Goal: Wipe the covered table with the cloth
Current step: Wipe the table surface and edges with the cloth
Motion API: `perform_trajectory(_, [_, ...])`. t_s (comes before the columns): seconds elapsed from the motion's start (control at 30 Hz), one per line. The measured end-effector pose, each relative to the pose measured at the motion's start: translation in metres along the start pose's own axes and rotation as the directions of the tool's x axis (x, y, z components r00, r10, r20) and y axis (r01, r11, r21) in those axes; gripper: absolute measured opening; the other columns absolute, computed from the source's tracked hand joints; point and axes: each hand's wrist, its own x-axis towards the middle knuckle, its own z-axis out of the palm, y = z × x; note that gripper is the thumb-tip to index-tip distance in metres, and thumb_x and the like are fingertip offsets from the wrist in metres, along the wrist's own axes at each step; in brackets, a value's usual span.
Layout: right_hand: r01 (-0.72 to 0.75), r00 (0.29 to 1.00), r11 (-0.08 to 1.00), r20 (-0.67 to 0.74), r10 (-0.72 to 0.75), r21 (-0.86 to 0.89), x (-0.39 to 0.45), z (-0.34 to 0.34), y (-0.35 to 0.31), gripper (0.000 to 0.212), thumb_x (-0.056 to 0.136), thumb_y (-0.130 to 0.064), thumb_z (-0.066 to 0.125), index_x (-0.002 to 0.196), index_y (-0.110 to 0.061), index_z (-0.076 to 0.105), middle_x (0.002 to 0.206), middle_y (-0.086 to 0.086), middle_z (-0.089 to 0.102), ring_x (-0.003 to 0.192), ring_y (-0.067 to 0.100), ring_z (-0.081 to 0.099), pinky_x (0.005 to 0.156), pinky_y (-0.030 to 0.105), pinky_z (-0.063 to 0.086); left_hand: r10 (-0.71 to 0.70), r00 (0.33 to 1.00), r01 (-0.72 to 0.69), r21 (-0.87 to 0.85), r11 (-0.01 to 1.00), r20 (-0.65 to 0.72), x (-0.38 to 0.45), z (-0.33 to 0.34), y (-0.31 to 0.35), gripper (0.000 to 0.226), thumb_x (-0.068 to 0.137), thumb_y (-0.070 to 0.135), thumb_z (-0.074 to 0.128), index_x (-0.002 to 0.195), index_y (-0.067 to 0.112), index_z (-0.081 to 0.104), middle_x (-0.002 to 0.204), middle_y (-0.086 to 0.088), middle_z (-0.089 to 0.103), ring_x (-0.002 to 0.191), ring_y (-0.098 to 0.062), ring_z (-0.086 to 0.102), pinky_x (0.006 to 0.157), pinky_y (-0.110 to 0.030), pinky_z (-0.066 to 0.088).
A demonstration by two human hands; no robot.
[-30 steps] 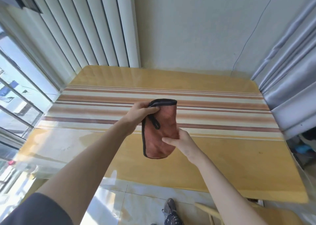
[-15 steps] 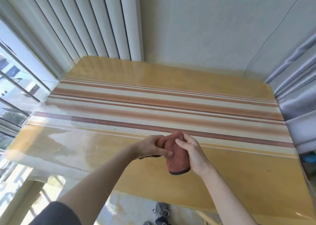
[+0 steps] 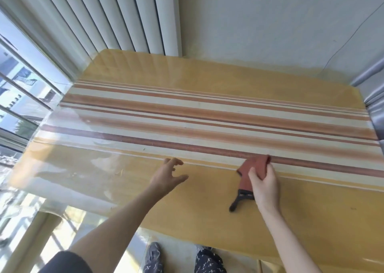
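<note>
Right hand (image 3: 265,186) is closed on the bunched cloth (image 3: 252,170), which is pressed to the table (image 3: 187,214) at the near edge of the striped band (image 3: 207,115). Left hand (image 3: 167,174) is held open and empty, fingers spread, just over the table, well apart from the cloth. Wiping is judged to be just starting; next, the cloth must be swept across the table with steady pressure.

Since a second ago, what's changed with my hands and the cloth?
The left hand let go of the cloth and now hovers open, off to the left. The right hand alone carried the bunched cloth down onto the table, at the stripes' near edge. The table covering looks unchanged.
</note>
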Motion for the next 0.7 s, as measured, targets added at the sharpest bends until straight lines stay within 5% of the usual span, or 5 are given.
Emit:
perform_trajectory(0.07, [0.254, 0.957, 0.880, -0.026, -0.288, -0.402, 0.012, 0.000, 0.017, 0.022, 0.083, -0.011, 0.064, 0.097, -0.012, 0.047, 0.079, 0.006, 0.058, 0.066, 0.028, 0.056, 0.046, 0.026, 0.035, 0.067, 0.995, -0.038, 0.323, 0.946, -0.078, 0.001, -0.013, -0.022, 0.062, 0.077, 0.043, 0.068, 0.128, 0.019, 0.044, 0.139, -0.004, 0.036, 0.121, -0.024, 0.043, 0.102, -0.041, 0.036])
perform_trajectory(0.13, [0.276, 0.961, 0.748, 0.163, -0.223, -0.603, 0.018, 0.017, 0.037, 0.053, 0.081, -0.019, 0.066, 0.128, -0.017, 0.041, 0.118, 0.014, 0.058, 0.100, 0.037, 0.054, 0.063, 0.041, 0.051, 0.055, 0.998, -0.036, 0.527, 0.849, -0.021, 0.000, -0.018, -0.043, 0.094, 0.071, 0.061, 0.063, 0.144, 0.020, 0.021, 0.154, -0.007, 0.008, 0.139, -0.026, 0.017, 0.112, -0.042, 0.016])
perform_trajectory(0.2, [0.218, 0.966, 0.674, 0.255, -0.046, -0.706, 0.021, 0.038, 0.057, 0.068, 0.088, -0.038, 0.056, 0.144, -0.034, 0.017, 0.155, 0.001, 0.015, 0.136, 0.040, 0.016, 0.102, 0.059, 0.028, 0.030, 0.996, -0.081, 0.653, 0.753, 0.089, -0.001, -0.018, -0.063, 0.117, 0.064, 0.075, 0.056, 0.145, 0.025, -0.011, 0.152, -0.004, -0.025, 0.141, -0.026, -0.017, 0.114, -0.045, -0.003])
perform_trajectory(0.4, [0.194, 0.978, 0.713, 0.073, -0.197, -0.674, -0.016, 0.096, 0.057, 0.047, 0.085, -0.020, 0.063, 0.130, -0.012, 0.053, 0.145, 0.010, 0.039, 0.131, 0.048, 0.028, 0.103, 0.060, 0.031, 0.095, 0.970, -0.225, 0.681, 0.697, 0.224, -0.002, -0.012, -0.099, 0.117, 0.058, 0.085, 0.044, 0.139, 0.035, -0.024, 0.149, -0.004, -0.033, 0.139, -0.027, -0.024, 0.112, -0.050, -0.005])
perform_trajectory(0.7, [0.640, 0.766, 0.486, 0.450, -0.459, -0.595, -0.130, 0.185, 0.027, 0.069, 0.065, -0.038, 0.078, 0.128, -0.020, 0.055, 0.137, 0.001, 0.051, 0.126, 0.033, 0.045, 0.096, 0.045, 0.045, 0.218, 0.935, -0.353, 0.662, 0.661, 0.281, 0.004, -0.026, -0.126, 0.139, 0.029, 0.099, 0.012, 0.142, 0.026, -0.022, 0.151, 0.001, -0.028, 0.140, -0.021, -0.024, 0.112, -0.049, -0.008])
